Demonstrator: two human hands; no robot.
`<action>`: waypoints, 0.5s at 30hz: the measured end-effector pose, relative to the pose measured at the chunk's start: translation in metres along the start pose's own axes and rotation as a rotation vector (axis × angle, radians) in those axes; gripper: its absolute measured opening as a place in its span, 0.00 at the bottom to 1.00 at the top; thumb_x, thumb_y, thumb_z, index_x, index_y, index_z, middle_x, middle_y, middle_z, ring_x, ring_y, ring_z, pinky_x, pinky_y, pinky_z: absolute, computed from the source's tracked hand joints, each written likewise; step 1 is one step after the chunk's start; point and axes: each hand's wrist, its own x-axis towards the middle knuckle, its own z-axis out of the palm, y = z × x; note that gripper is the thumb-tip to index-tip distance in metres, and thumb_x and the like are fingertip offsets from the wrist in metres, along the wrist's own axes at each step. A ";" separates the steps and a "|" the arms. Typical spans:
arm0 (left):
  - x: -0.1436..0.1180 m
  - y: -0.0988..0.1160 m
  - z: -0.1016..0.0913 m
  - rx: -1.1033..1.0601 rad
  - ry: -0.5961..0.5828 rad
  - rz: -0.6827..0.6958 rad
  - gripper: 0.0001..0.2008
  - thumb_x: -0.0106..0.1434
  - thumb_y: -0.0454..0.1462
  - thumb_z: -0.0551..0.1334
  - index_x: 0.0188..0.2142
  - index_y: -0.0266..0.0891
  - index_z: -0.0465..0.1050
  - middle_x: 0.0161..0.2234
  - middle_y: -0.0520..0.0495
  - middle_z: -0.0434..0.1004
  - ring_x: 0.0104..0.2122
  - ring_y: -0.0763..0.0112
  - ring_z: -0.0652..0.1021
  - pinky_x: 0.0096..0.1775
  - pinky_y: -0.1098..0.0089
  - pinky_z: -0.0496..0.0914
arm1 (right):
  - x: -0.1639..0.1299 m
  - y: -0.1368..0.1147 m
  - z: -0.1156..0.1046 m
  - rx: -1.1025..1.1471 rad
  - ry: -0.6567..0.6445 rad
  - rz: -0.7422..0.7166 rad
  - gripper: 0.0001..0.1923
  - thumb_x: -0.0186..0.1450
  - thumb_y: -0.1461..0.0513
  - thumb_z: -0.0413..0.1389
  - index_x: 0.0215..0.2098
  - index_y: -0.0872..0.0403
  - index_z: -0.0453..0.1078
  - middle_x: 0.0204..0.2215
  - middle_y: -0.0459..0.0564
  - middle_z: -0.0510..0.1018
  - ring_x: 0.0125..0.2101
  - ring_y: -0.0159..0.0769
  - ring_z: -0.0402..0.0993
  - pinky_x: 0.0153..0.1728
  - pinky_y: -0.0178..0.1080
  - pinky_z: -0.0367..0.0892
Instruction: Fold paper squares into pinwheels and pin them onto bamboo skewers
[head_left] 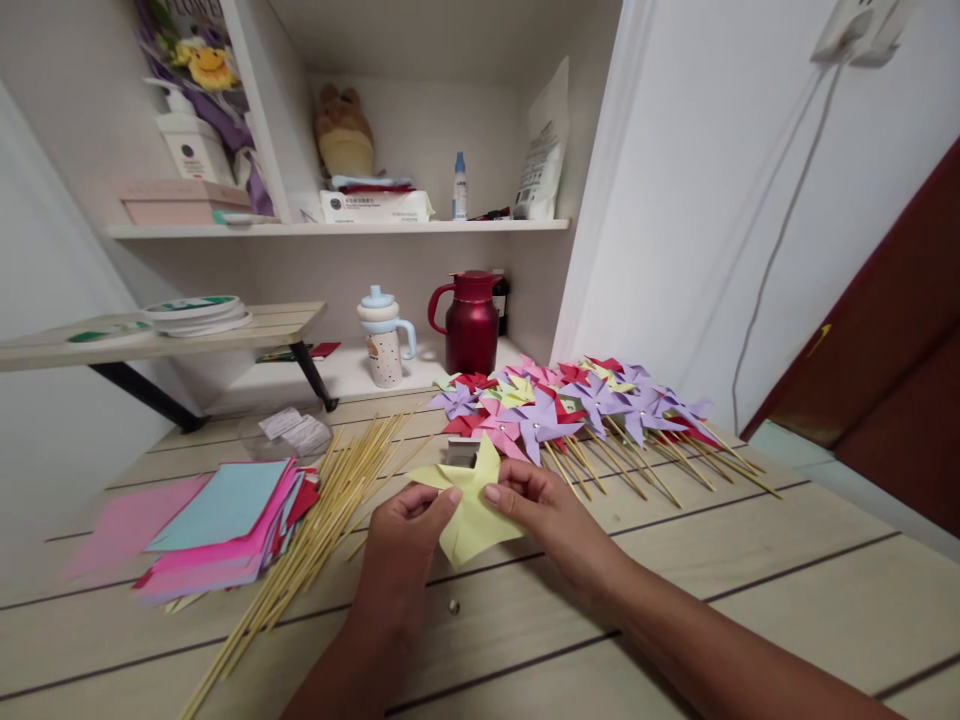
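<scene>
Centre-bottom of frame: our left hand (405, 525) and right hand (541, 510) both pinch a folded pale-yellow paper pinwheel (471, 505), fingers pressed on its edges, held just above the light wood counter (750, 590). Left of the hands, a bundle of thin bamboo sticks (330, 510) lies w/ a stack of pink, blue and red paper squares (225, 525) beside it. Upper right of the hands, a pile of finished purple, red and pink pinwheels on sticks (585, 405). Behind, a dark red jug (471, 322).
</scene>
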 end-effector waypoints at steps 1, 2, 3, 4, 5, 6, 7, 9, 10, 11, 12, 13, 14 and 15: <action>0.000 0.000 0.000 -0.004 -0.003 0.001 0.13 0.48 0.44 0.70 0.26 0.35 0.77 0.22 0.49 0.76 0.25 0.69 0.74 0.28 0.71 0.66 | 0.000 0.000 0.000 -0.022 -0.002 0.001 0.13 0.60 0.55 0.63 0.33 0.57 0.72 0.24 0.42 0.68 0.25 0.29 0.61 0.27 0.34 0.55; 0.000 0.001 0.001 -0.009 -0.008 0.000 0.13 0.48 0.44 0.70 0.26 0.35 0.77 0.22 0.49 0.76 0.25 0.69 0.74 0.28 0.71 0.66 | 0.000 0.001 0.000 -0.040 -0.004 0.003 0.13 0.60 0.55 0.63 0.33 0.57 0.72 0.24 0.43 0.69 0.25 0.29 0.61 0.28 0.34 0.56; -0.001 0.001 0.001 -0.012 -0.012 -0.002 0.13 0.48 0.44 0.70 0.26 0.35 0.77 0.23 0.49 0.76 0.25 0.69 0.74 0.28 0.71 0.66 | 0.001 0.002 0.000 -0.053 -0.009 0.005 0.13 0.60 0.55 0.62 0.34 0.57 0.72 0.25 0.43 0.69 0.25 0.30 0.62 0.28 0.34 0.57; -0.001 0.002 0.001 -0.016 -0.012 -0.005 0.13 0.48 0.44 0.70 0.26 0.35 0.77 0.23 0.49 0.76 0.25 0.70 0.73 0.28 0.72 0.66 | 0.001 0.003 0.000 -0.063 -0.012 0.003 0.12 0.61 0.55 0.62 0.34 0.57 0.72 0.25 0.44 0.70 0.25 0.30 0.63 0.28 0.35 0.58; -0.002 0.003 0.001 -0.021 -0.010 -0.010 0.13 0.48 0.43 0.71 0.26 0.35 0.77 0.23 0.49 0.76 0.25 0.70 0.73 0.28 0.72 0.66 | 0.001 0.003 -0.001 -0.076 -0.013 -0.006 0.12 0.62 0.54 0.61 0.34 0.56 0.72 0.25 0.44 0.70 0.26 0.31 0.64 0.29 0.35 0.59; -0.002 0.003 0.001 -0.030 -0.008 -0.018 0.12 0.48 0.43 0.71 0.26 0.35 0.77 0.24 0.49 0.77 0.24 0.71 0.73 0.28 0.73 0.66 | 0.001 0.004 -0.001 -0.092 -0.006 -0.025 0.12 0.63 0.54 0.59 0.35 0.55 0.72 0.26 0.44 0.70 0.27 0.32 0.65 0.30 0.36 0.60; -0.002 0.003 0.001 -0.047 -0.007 -0.029 0.12 0.49 0.43 0.71 0.26 0.35 0.77 0.24 0.49 0.77 0.24 0.71 0.73 0.28 0.73 0.66 | 0.001 0.004 -0.002 -0.111 0.010 -0.055 0.12 0.64 0.54 0.58 0.37 0.54 0.72 0.27 0.44 0.71 0.28 0.33 0.66 0.31 0.36 0.61; -0.001 0.004 -0.001 -0.107 0.000 -0.052 0.12 0.49 0.43 0.70 0.27 0.35 0.77 0.25 0.48 0.78 0.25 0.71 0.74 0.29 0.72 0.67 | 0.000 0.003 -0.003 -0.171 0.055 -0.132 0.13 0.65 0.54 0.56 0.45 0.51 0.71 0.31 0.46 0.72 0.32 0.36 0.69 0.34 0.38 0.65; -0.001 0.004 -0.002 -0.151 0.005 -0.064 0.12 0.50 0.43 0.70 0.28 0.35 0.78 0.26 0.48 0.79 0.25 0.70 0.74 0.30 0.72 0.67 | 0.000 0.002 -0.004 -0.226 0.083 -0.183 0.15 0.65 0.55 0.56 0.50 0.48 0.68 0.34 0.46 0.73 0.35 0.37 0.70 0.37 0.39 0.66; 0.000 0.004 -0.003 -0.199 0.009 -0.073 0.12 0.50 0.42 0.70 0.29 0.35 0.78 0.26 0.47 0.79 0.26 0.70 0.75 0.31 0.71 0.68 | -0.001 0.001 -0.004 -0.307 0.111 -0.246 0.20 0.64 0.57 0.57 0.54 0.46 0.65 0.38 0.48 0.72 0.37 0.38 0.70 0.40 0.41 0.67; 0.001 0.005 -0.004 -0.250 0.012 -0.075 0.12 0.50 0.42 0.70 0.30 0.35 0.78 0.27 0.47 0.80 0.26 0.70 0.76 0.32 0.71 0.68 | -0.001 0.001 -0.005 -0.411 0.134 -0.320 0.24 0.63 0.58 0.58 0.57 0.45 0.62 0.42 0.49 0.72 0.40 0.39 0.70 0.43 0.43 0.67; 0.003 0.005 -0.006 -0.297 0.012 -0.070 0.12 0.50 0.41 0.70 0.30 0.35 0.79 0.28 0.46 0.80 0.27 0.69 0.76 0.32 0.71 0.69 | -0.002 0.000 -0.005 -0.526 0.155 -0.404 0.27 0.62 0.60 0.59 0.59 0.44 0.61 0.45 0.50 0.70 0.42 0.41 0.69 0.45 0.45 0.67; 0.004 0.005 -0.007 -0.338 0.011 -0.059 0.11 0.50 0.40 0.70 0.31 0.35 0.79 0.28 0.46 0.80 0.27 0.69 0.76 0.33 0.71 0.69 | -0.003 -0.001 -0.005 -0.639 0.172 -0.489 0.28 0.61 0.62 0.60 0.59 0.43 0.62 0.47 0.51 0.68 0.45 0.42 0.68 0.47 0.46 0.66; 0.004 0.006 -0.007 -0.375 0.007 -0.044 0.11 0.51 0.40 0.70 0.31 0.35 0.79 0.29 0.46 0.80 0.28 0.69 0.77 0.33 0.71 0.69 | -0.004 -0.001 -0.005 -0.735 0.181 -0.569 0.28 0.61 0.64 0.59 0.58 0.43 0.63 0.48 0.51 0.66 0.47 0.43 0.66 0.49 0.46 0.65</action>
